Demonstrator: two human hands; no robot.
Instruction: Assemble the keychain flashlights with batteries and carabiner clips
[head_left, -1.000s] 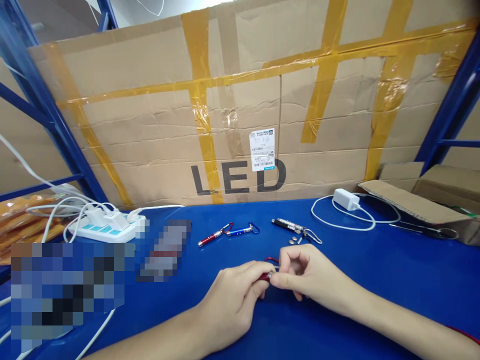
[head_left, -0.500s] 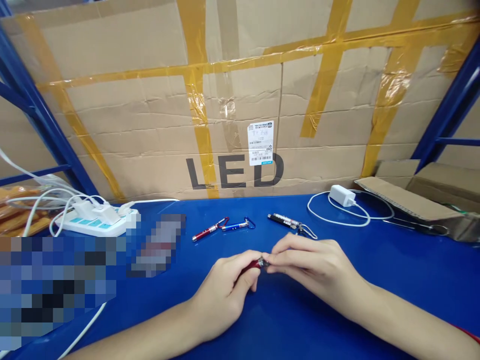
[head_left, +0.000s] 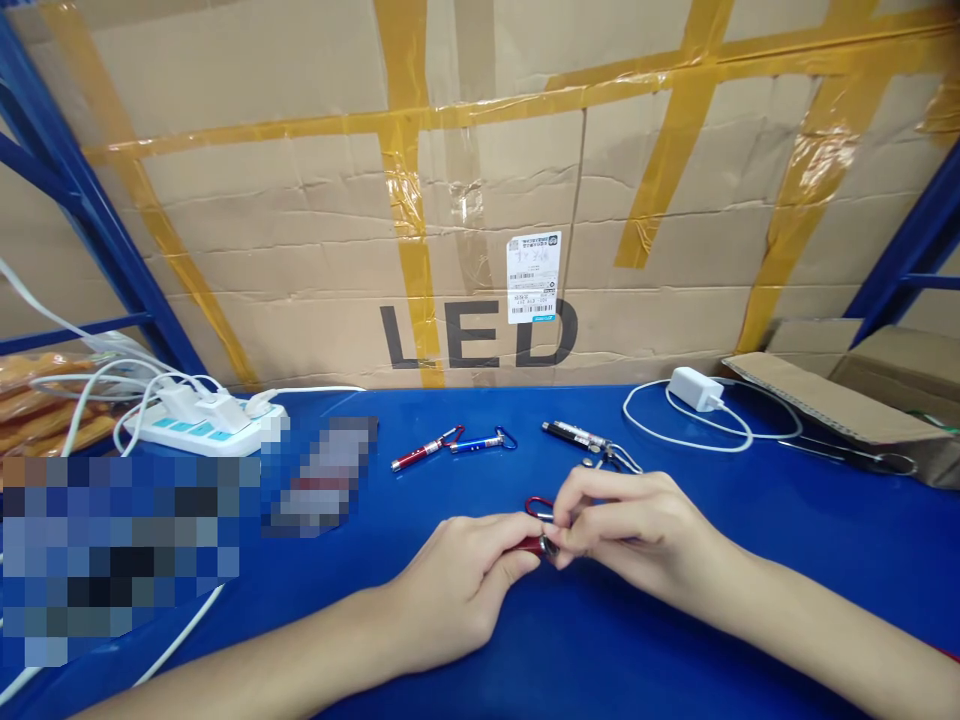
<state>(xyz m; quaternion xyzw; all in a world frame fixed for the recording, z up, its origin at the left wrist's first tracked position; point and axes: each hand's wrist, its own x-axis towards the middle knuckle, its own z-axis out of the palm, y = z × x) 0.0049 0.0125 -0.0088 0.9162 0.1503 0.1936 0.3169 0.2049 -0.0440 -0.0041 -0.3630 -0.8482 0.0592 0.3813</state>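
My left hand (head_left: 465, 575) is closed around a small red mini flashlight (head_left: 531, 545), most of it hidden in the fingers. Its silvery end pokes out toward my right hand (head_left: 637, 520), which pinches there with thumb and fingertips. A red carabiner clip (head_left: 534, 505) shows just behind those fingertips; how it joins the light is hidden. Farther back lie another red mini flashlight (head_left: 414, 459) with a red clip and a blue one (head_left: 477, 445) with a blue clip. Beyond my right hand lie a black penlight (head_left: 564, 434) and a silver one (head_left: 581, 432), close together, with clips.
A large taped cardboard box (head_left: 315, 250) stands along the back of the blue table (head_left: 600, 650). At left are a white power strip (head_left: 225, 435) with cables and blurred-out items. A white charger (head_left: 695, 388) with its cord and an open carton (head_left: 832, 405) are at right.
The red clip has come into sight behind my right fingertips, whose grip at the light's end has shifted. Both hands sit slightly farther right in view, and the camera has moved a little.
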